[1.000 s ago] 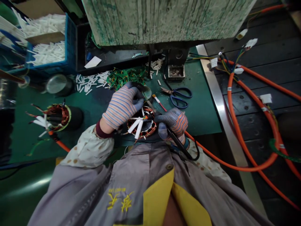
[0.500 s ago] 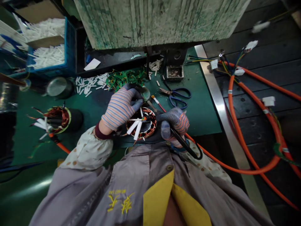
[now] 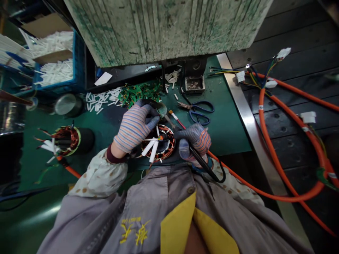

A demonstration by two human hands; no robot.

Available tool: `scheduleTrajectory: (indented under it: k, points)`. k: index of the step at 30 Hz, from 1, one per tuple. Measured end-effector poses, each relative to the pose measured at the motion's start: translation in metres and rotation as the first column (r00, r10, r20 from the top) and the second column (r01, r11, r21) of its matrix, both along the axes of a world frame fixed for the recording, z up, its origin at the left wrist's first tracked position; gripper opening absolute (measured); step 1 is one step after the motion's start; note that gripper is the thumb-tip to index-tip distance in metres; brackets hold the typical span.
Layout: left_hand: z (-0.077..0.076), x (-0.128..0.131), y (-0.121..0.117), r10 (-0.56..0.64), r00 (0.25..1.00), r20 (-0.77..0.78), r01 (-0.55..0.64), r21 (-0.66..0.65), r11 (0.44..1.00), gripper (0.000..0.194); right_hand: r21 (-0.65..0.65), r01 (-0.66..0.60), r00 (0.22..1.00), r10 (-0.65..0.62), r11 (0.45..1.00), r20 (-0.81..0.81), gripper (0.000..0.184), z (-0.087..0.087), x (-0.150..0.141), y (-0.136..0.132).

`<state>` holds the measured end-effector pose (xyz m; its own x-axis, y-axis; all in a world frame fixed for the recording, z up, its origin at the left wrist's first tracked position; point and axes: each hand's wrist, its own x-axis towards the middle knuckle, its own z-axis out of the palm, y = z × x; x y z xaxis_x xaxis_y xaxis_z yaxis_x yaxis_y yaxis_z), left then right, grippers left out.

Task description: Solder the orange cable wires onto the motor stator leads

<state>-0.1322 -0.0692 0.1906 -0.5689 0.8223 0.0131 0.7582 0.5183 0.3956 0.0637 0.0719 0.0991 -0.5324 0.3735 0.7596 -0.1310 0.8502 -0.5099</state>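
Over the green bench, the gloved left hand is held curled, fingertips close together; whether anything is pinched cannot be told. A black corded tool is gripped in the right hand, fingers wrapped. Between them is set the wire ring. Little has been shifted since a second ago; one spot seems to be worked.

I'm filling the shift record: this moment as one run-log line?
left hand: by wound ring, grasp unclear | right hand: grips corded tool | bench: blue-handled snips, green boards
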Motion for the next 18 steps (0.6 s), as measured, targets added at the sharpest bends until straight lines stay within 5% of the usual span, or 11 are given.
scheduleTrajectory:
  k: [3, 8, 13, 18]
  points:
    - [0.003, 0.002, 0.002, 0.001, 1.000, -0.028, -0.002, -0.026, 1.000, 0.021, -0.060, 0.067, 0.993, -0.060, 0.996, 0.104, 0.035, 0.001, -0.014, 0.003]
    - [0.002, 0.003, 0.001, 0.013, 0.999, -0.038, -0.014, -0.021, 1.000, 0.020, -0.095, 0.021, 0.918, 0.018, 0.995, 0.396, 0.040, 0.014, -0.036, 0.007]
    - [-0.002, 0.002, -0.001, 0.012, 1.000, -0.003, -0.012, 0.010, 1.000, 0.024, -0.101, 0.006, 0.922, 0.034, 0.995, 0.386, 0.038, 0.021, -0.040, 0.008]
    - [0.002, -0.006, 0.005, 0.002, 1.000, -0.017, -0.002, 0.001, 1.000, 0.027, -0.053, 0.022, 0.934, -0.001, 0.998, 0.357, 0.038, 0.004, -0.029, 0.007]
